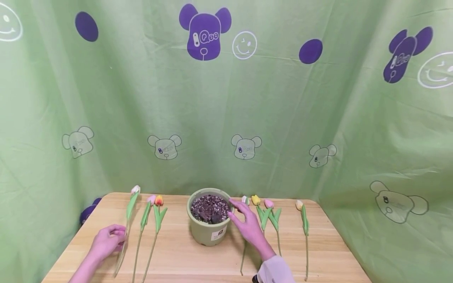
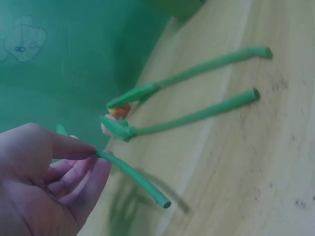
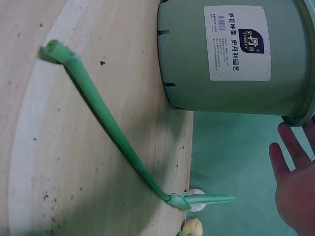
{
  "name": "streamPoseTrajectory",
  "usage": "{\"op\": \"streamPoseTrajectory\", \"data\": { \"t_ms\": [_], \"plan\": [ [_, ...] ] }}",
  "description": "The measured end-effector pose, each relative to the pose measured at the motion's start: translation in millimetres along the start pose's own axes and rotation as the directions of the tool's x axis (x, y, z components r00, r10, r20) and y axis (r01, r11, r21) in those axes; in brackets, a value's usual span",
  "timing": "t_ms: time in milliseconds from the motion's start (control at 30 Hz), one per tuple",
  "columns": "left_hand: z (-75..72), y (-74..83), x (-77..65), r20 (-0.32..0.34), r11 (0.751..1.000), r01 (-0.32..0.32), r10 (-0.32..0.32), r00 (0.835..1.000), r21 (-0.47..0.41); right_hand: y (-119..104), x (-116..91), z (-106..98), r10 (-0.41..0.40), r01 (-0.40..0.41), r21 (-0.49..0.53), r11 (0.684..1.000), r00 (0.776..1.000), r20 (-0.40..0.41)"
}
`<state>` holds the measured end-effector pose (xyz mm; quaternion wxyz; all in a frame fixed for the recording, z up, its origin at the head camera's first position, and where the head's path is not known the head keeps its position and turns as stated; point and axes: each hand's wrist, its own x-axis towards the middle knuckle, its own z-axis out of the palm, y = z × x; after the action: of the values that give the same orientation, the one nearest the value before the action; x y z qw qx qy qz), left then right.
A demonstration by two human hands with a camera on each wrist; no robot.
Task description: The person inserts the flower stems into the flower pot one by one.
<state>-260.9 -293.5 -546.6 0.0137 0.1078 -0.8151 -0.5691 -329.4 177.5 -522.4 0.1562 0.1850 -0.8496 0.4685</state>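
My left hand (image 1: 107,243) pinches the green stem of a white tulip (image 1: 135,190) between thumb and fingers. In the left wrist view the stem's cut end (image 2: 165,202) sticks out past the fingertips, over its shadow on the wood. My right hand (image 1: 249,225) is at the right rim of a green flowerpot (image 1: 207,235), its fingers extended along the edge. Dark soil with pale grains (image 1: 210,208) fills the pot. The right wrist view shows the pot's white label (image 3: 237,44) and the right fingers (image 3: 294,150) at the rim.
Beside the left hand lie a pink tulip (image 1: 151,199) and an orange-red tulip (image 1: 159,200). Right of the pot lie a white tulip (image 1: 245,200), a yellow one (image 1: 256,200), a pink one (image 1: 269,203) and a pale one (image 1: 299,204). A green curtain (image 1: 276,102) surrounds the wooden table (image 1: 177,259).
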Motion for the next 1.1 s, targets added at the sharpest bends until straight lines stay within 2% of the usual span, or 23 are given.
{"op": "streamPoseTrajectory", "data": {
  "t_ms": [233,533,900,1100],
  "plan": [
    [7.4,16.5,-4.1,0.005,0.996,-0.053,0.053,0.999,-0.068,2.9,-1.4,1.0,0.000,0.000,0.011,1.000,1.000,-0.007],
    [25.5,56.9,-13.6,0.015,0.982,-0.107,0.111,0.994,-0.153,3.9,-1.9,2.4,-0.001,0.002,0.013,1.000,1.000,-0.009],
    [62.0,107.3,-18.5,0.023,0.930,-0.174,0.192,0.981,-0.323,4.2,-2.3,3.4,-0.006,0.006,0.025,1.000,1.000,-0.017],
    [84.6,131.1,-17.0,0.003,0.902,-0.216,0.234,0.972,-0.373,5.1,-2.5,4.3,-0.018,0.018,0.034,0.999,1.000,-0.017]
  ]
}}
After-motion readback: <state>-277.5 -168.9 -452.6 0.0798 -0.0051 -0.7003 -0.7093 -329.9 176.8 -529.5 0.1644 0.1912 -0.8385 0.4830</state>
